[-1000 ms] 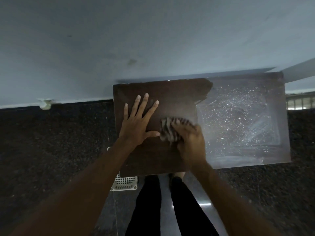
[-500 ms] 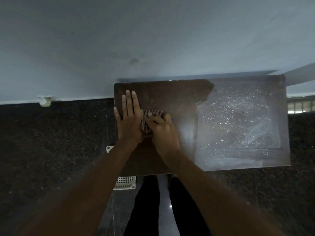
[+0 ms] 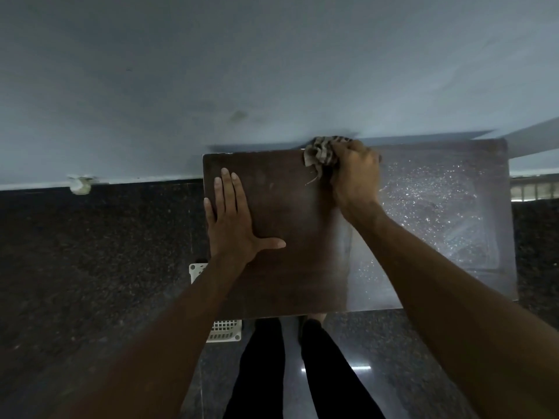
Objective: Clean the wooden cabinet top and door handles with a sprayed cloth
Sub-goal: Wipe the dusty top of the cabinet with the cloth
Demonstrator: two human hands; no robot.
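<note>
Our left hand [image 3: 233, 219] lies flat and released on the wooden cabinet top [image 3: 296, 237], fingers straight, thumb spread toward the middle. Our right hand [image 3: 354, 173] is clenched around a crumpled striped cloth [image 3: 320, 154], pressed at the top's far edge against the pale wall [image 3: 272, 71]. Right of it the surface shows a hazy film with bright specks [image 3: 438, 207]. A white basket [image 3: 225, 329] sits on the dark floor below.

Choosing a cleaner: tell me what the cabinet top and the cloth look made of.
The cabinet top: dark brown wood or veneer, smooth, low sheen on its left part; right part looks dull grey, speckled. The cloth: soft woven fabric, striped, crumpled, with a loose thread; fibre cannot be told.
</note>
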